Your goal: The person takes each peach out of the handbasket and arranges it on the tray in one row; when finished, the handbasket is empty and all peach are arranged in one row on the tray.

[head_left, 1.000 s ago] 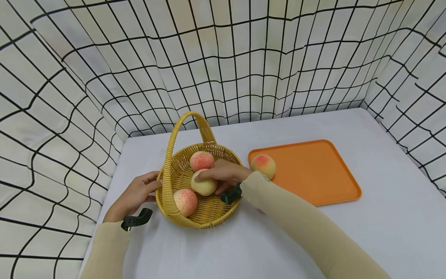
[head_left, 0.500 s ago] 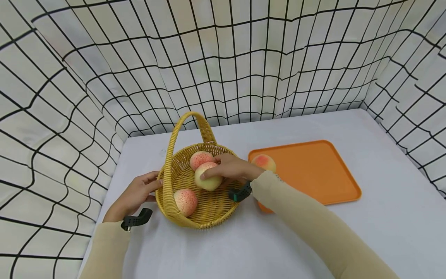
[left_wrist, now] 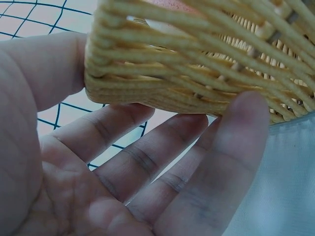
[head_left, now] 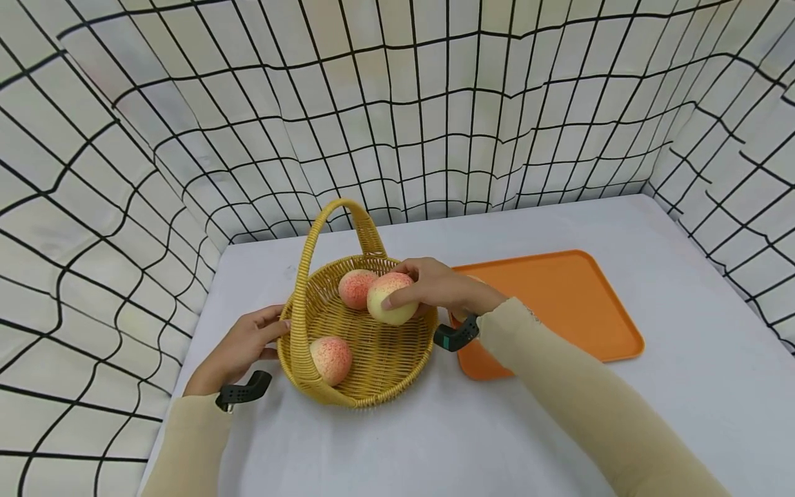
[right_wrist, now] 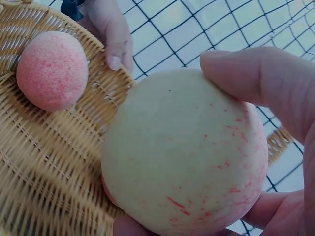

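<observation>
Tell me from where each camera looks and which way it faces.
Head: worn on the head, facing forward and down at the round yellow wicker basket and orange rectangular tray; left hand, right hand and beige-sleeved forearms show.
Left wrist: worn there, facing the basket's woven side; left palm and fingers show.
Right wrist: worn there, facing the round, red-speckled cream peach; right hand partly shows, left hand beyond.
Shared: head and right wrist both show this peach.

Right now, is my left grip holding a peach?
No, your left grip holds the basket by its edge, while your right grip holds a peach.
</observation>
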Motion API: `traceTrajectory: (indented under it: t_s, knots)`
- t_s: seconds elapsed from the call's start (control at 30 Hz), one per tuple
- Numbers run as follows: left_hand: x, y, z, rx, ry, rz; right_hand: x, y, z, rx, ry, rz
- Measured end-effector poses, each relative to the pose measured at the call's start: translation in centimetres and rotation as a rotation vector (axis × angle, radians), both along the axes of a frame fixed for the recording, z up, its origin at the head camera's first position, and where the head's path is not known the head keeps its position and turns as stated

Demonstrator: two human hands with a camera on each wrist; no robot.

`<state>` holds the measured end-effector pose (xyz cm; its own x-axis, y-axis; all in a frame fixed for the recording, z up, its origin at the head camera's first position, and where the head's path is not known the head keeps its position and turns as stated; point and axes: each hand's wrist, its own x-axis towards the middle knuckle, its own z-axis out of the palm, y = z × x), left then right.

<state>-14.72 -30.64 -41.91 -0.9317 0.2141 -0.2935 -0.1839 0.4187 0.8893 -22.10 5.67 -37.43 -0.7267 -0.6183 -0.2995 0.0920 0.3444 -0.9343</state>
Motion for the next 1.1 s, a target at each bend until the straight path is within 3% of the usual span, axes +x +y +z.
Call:
traceTrajectory:
  t_s: [0.17, 0.53, 1.1]
  knots:
    - [0.0, 0.1, 0.1, -0.013, -0.009, 0.006, -0.3, 1.9, 0.4, -0.023, 0.046, -0.028]
    - [-0.1, 0.2, 0.1, -0.018, -0.005, 0.002, -1.0, 6.9, 1.1, -0.022, 0.061, -0.152]
    - [-0.1, 0.2, 0.1, -0.029, 0.003, -0.006, -1.9, 12.8, 0.1, 0.038, 0.077, -0.286]
